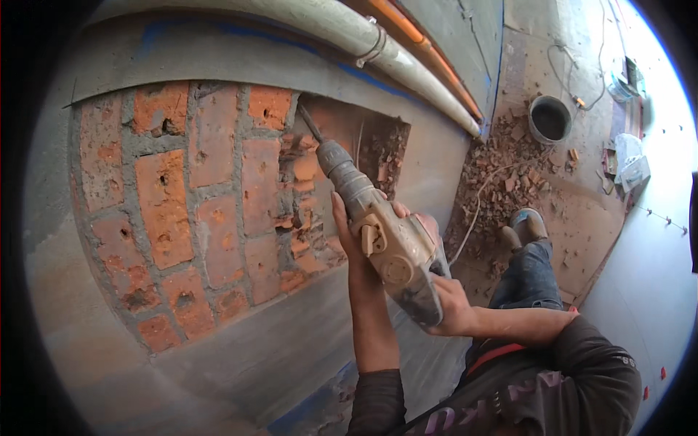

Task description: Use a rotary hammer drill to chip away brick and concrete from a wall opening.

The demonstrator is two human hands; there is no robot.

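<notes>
Just ahead of the person's body, the right hand [452, 307] grips the rear handle of a dusty drill [396, 267], which slants forward and left from it. Farther along, the left hand [354, 248] cups the casing. Beyond, the bit [310, 123] points into broken brickwork [164, 207]; rubble [509, 178] and a bucket [539, 135] sit off right.

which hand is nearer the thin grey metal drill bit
Left. The left hand cradles the dusty beige drill toward its front, behind the bit; the right hand grips the drill's rear, farther away.
</notes>
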